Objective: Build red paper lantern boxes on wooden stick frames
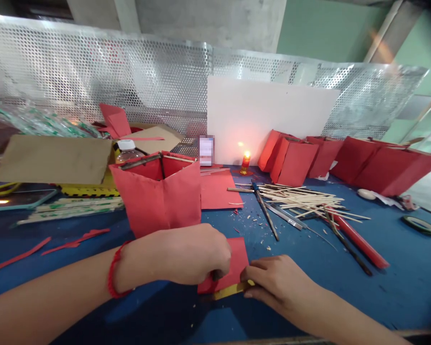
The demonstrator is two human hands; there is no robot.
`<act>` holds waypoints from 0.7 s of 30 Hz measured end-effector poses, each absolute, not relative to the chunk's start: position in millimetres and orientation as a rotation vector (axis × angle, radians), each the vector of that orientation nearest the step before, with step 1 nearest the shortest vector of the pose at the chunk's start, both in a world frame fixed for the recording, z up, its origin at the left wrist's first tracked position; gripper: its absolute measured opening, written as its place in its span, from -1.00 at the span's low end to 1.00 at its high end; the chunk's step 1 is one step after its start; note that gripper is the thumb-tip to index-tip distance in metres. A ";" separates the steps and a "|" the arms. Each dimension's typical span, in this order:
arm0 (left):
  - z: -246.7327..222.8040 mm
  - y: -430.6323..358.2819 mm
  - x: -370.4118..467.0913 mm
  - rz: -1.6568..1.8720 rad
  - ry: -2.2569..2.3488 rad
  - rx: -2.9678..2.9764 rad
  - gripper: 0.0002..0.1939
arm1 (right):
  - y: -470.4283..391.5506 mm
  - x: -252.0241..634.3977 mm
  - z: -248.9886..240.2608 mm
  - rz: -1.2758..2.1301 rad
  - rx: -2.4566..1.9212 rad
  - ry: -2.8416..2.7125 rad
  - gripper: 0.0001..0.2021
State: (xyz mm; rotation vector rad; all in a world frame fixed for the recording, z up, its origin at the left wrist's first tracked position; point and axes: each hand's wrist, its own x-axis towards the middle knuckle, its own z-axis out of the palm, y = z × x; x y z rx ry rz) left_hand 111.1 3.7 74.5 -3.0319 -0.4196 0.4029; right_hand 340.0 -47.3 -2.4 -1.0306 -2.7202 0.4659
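Note:
A piece of red paper (240, 254) lies on the blue table in front of me. My left hand (192, 254), with a red braided bracelet on its wrist, is closed over the paper's left side; its fingertips are mostly hidden, and what they hold cannot be made out. At the paper's near right corner, my right hand (278, 282) pinches a yellow strip (230, 291) running along the near edge. Just beyond my left hand stands an open-topped red paper lantern (161, 196) with sticks along its top edges.
Behind are a lit candle (246, 163) and a phone (206, 151). Thin wooden sticks (301, 199), a brush-like tool (265, 211) and a red rod (359, 237) lie right. More red paper lanterns (294, 160) line the back right. Cardboard (53, 158) and red scraps (75, 242) are left.

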 end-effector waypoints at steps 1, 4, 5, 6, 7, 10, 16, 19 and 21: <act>74.0 4.2 111.6 0.397 -0.425 -3.032 -0.81 | -46.0 338.9 -2.5 0.451 -1.032 -2.729 -0.81; 71.7 5.2 112.1 0.392 -0.425 -3.044 -0.83 | -42.0 335.9 -2.2 0.397 -1.032 -2.764 -0.81; 70.7 5.2 111.9 0.389 -0.427 -3.050 -0.82 | -40.8 335.1 -1.5 0.392 -1.029 -2.777 -0.81; 69.6 5.1 111.7 0.384 -0.429 -3.057 -0.81 | -39.9 334.3 -0.3 0.398 -1.026 -2.790 -0.82; 68.3 4.9 111.4 0.378 -0.432 -3.065 -0.81 | -39.0 333.6 1.2 0.408 -1.028 -2.799 -0.83; 64.8 4.4 110.5 0.375 -0.442 -3.090 -0.81 | -37.7 331.7 7.2 0.463 -1.054 -2.802 -0.85; 63.2 5.4 109.5 0.412 -0.490 -3.149 -0.83 | -39.4 330.4 12.3 0.453 -1.147 -2.827 -0.92; 64.9 4.4 105.4 0.373 -0.534 -3.205 -0.82 | -40.1 330.7 9.8 0.409 -1.176 -2.839 -0.92; 65.0 1.6 99.4 0.316 -0.588 -3.243 -0.81 | -40.4 331.0 7.8 0.411 -1.178 -2.834 -0.93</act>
